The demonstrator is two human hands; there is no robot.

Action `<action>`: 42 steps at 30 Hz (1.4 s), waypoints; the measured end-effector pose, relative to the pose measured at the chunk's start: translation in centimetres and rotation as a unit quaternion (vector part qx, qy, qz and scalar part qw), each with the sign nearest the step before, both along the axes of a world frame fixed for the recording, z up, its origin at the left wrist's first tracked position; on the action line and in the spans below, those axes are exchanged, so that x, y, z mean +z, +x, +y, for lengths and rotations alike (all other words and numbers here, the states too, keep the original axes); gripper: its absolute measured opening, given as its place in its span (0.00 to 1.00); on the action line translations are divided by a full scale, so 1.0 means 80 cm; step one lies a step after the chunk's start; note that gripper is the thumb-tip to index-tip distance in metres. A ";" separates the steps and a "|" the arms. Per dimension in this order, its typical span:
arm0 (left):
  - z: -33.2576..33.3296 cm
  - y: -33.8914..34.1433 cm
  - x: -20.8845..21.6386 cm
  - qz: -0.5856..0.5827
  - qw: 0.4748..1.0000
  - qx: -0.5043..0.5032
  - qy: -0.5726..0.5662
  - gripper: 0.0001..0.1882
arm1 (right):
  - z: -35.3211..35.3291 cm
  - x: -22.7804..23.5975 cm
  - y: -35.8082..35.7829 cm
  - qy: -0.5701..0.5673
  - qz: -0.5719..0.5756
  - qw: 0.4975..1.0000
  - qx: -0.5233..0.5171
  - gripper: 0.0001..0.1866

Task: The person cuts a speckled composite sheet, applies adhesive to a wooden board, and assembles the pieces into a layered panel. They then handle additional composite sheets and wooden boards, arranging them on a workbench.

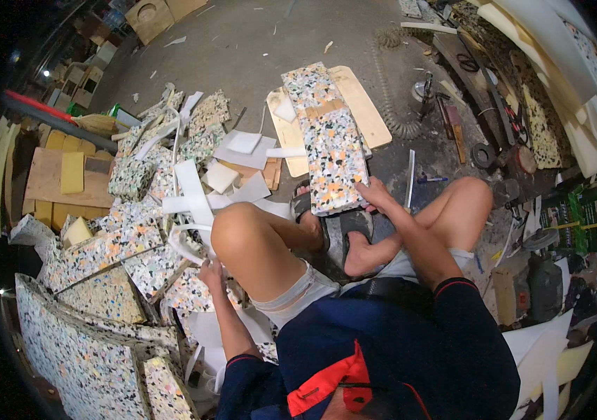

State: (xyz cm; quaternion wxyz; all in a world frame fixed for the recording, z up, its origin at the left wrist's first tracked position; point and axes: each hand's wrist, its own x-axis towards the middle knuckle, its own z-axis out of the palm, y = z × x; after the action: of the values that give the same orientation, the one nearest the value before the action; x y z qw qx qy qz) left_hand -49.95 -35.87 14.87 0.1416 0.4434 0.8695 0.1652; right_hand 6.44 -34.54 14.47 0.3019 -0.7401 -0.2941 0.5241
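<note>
A long speckled block of bonded foam [333, 154] rests on a pale wooden board [365, 112] between my feet, with a brown patch across its upper part. My right hand [378, 196] grips its near right corner, thumb on top and fingers curled beneath the edge. Out to the left, beside my raised knee, my left hand [211, 274] is closed at the end of a curved white foam strip [188, 246]. The fingertips there are partly hidden. Flat white foam pieces [192, 183] lie just beyond that hand.
Speckled foam offcuts [95, 255] are heaped on the left, a large slab [78, 343] nearest me. A coiled air hose [386, 98], scissors [468, 63], a tape roll [482, 155] and a blue pen [432, 179] lie to the right. Cream foam sheets [543, 63] stand far right.
</note>
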 end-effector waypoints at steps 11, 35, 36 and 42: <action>0.235 0.280 0.059 -0.485 0.844 -0.190 -0.125 0.31 | 0.052 0.049 -0.006 0.103 0.269 0.957 -0.038 0.27; 0.254 0.185 0.046 -0.577 0.806 -0.062 0.117 0.29 | 0.232 -0.101 0.020 0.077 -0.456 0.886 0.029 0.45; 0.257 0.183 0.045 -0.589 0.796 -0.072 0.119 0.30 | 0.249 -0.104 0.020 0.033 -0.441 0.897 0.001 0.46; 0.284 0.238 -0.045 -0.658 0.746 -0.021 0.098 0.26 | 0.283 -0.100 0.052 -0.100 -0.313 0.944 0.000 0.49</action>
State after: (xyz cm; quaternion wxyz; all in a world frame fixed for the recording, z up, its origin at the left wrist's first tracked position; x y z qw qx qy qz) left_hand -30.92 -13.14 11.28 0.6382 0.2546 0.5301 0.4969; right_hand 10.59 -11.91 6.45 0.1196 -0.8933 -0.3198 0.2923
